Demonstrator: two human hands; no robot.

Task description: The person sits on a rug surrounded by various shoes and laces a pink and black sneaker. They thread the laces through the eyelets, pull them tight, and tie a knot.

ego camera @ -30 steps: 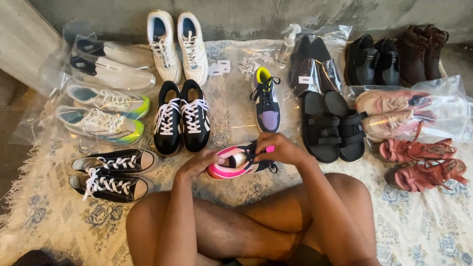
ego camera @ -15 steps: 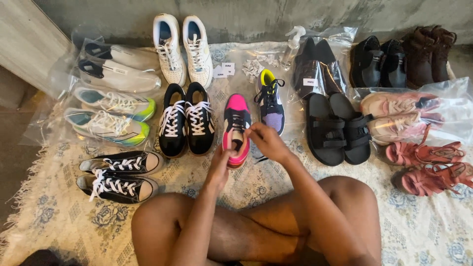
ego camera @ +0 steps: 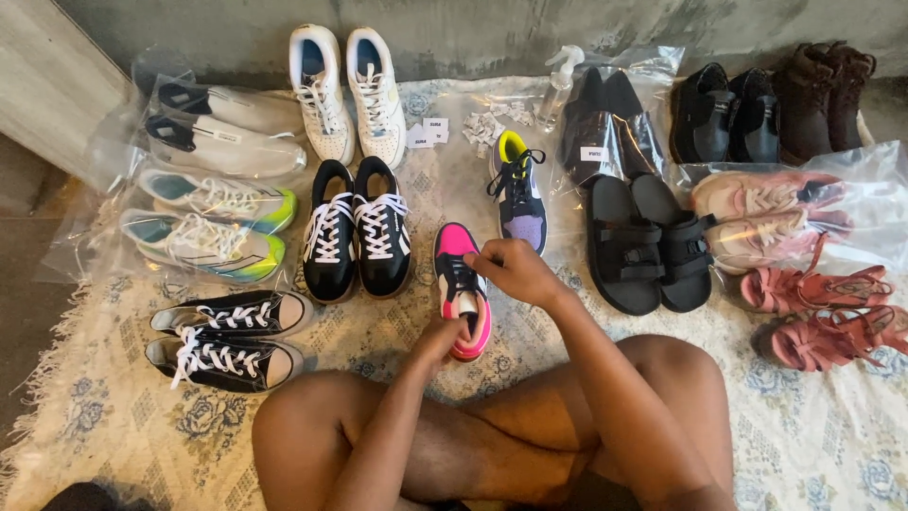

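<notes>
Sneaker placement is where I'm at right now: the pink-and-black sneaker (ego camera: pixel 462 289) sits sole-down on the patterned cloth (ego camera: pixel 113 426), dead centre of my view, just right of the black pair with white laces (ego camera: pixel 357 227) at about 10 o'clock from it. My left hand (ego camera: pixel 440 336) is pinched on the heel end, at the shoe's 6 o'clock, fingers curled around the back. My right hand (ego camera: pixel 511 270) is closed loosely over the tongue and laces at roughly 2 o'clock, fingertips on the black lacing.

Its partner-ish neighbour, the purple sneaker with the yellow collar (ego camera: pixel 519 194), stands alone at 1 o'clock, just apart from my right hand. Black strap sandals (ego camera: pixel 648 241) lie further out at 3 o'clock, bagged shoes run along the left side, and the low black lace-ups (ego camera: pixel 227 336) sit at 8 o'clock.

My read: this is the squaring-up step, shoe down but both hands on it. Toe points to 12 o'clock like the black pair, so next move just calls for a small nudge to line it up in the row, then letting go cleanly without snagging the laces.
</notes>
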